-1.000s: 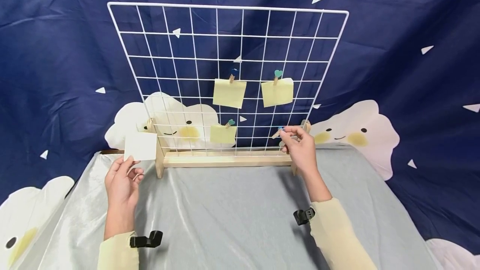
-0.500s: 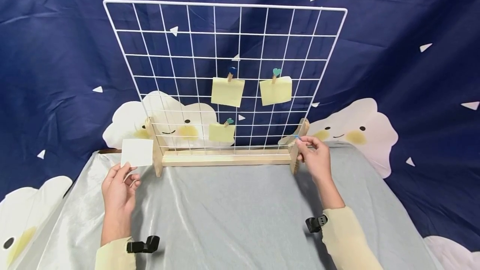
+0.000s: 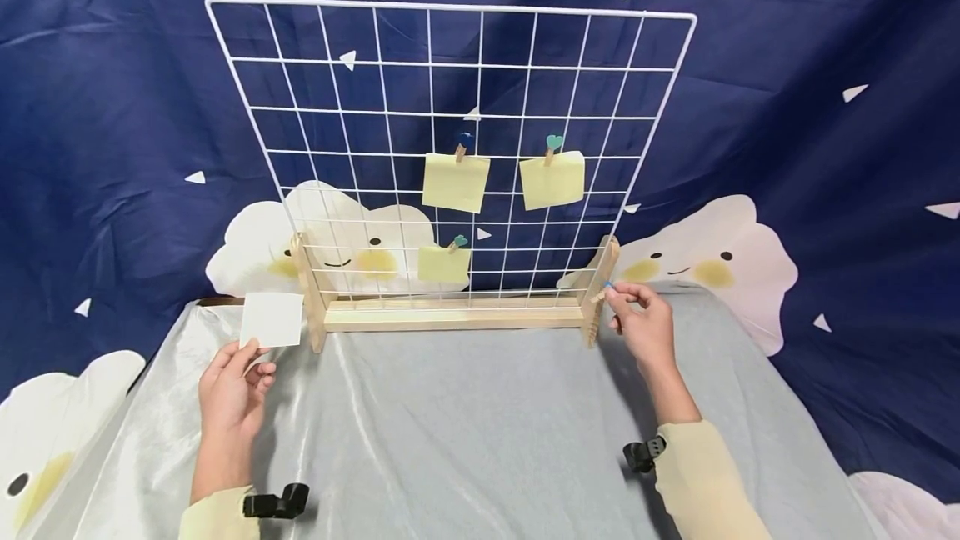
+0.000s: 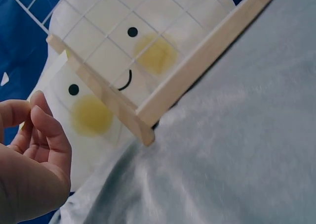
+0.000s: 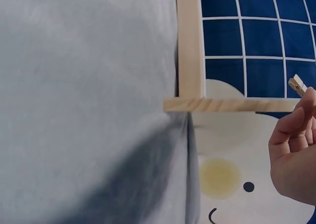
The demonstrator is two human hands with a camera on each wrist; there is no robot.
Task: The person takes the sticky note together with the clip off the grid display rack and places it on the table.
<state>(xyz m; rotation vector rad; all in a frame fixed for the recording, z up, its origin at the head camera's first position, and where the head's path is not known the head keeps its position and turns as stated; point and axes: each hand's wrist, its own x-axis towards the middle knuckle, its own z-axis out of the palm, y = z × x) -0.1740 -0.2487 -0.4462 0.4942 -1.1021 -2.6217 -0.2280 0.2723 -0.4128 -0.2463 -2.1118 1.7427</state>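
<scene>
My left hand (image 3: pixel 232 390) pinches a pale square sticky note (image 3: pixel 272 320) by its lower edge, left of the rack. Between thumb and fingers, my right hand (image 3: pixel 647 327) holds a small wooden clothespin (image 5: pixel 296 84) with a blue top, beside the rack's right foot. The white wire grid (image 3: pixel 450 65) stands upright in a wooden base (image 3: pixel 450 321). Three yellow sticky notes hang on it: the upper middle note (image 3: pixel 456 183) under a dark blue clothespin (image 3: pixel 463 145), the upper right note (image 3: pixel 552 182) and the lower note (image 3: pixel 443 265) under teal heart clothespins.
A grey cloth (image 3: pixel 465 423) covers the table in front of the rack. Behind it hangs a dark blue curtain (image 3: pixel 787 40) printed with smiling clouds and white triangles. Black wrist cameras sit on both sleeves.
My right hand has moved right and down, away from the grid's lower right, still holding the clothespin. The left hand and its sticky note have dropped slightly.
</scene>
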